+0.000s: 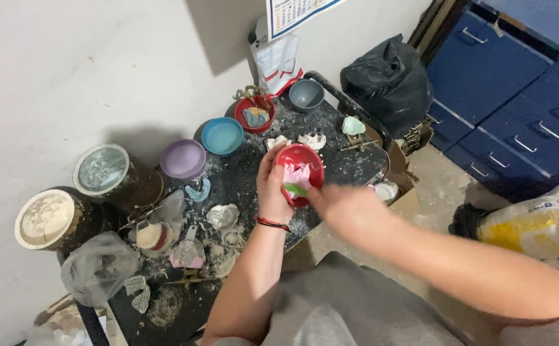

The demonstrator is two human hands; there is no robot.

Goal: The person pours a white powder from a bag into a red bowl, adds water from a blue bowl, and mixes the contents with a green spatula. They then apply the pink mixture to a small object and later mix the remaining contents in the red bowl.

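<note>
My left hand (273,189) grips a red rubber mixing bowl (305,160) by its near rim, above the dusty black table (343,160). White plaster mix lies inside the bowl. My right hand (347,208) is blurred at the bowl's lower right edge and holds a tool with a green handle (295,189) that reaches into the mix. A red and black band circles my left wrist.
Purple (182,158), blue (222,135), red (254,114) and grey (306,94) bowls line the table's far side. Two lidded tubs (100,169) stand at the left. Plaster casts (223,216) and scraps litter the table. Right: black bag (388,80), blue drawers (516,96), sack (535,224).
</note>
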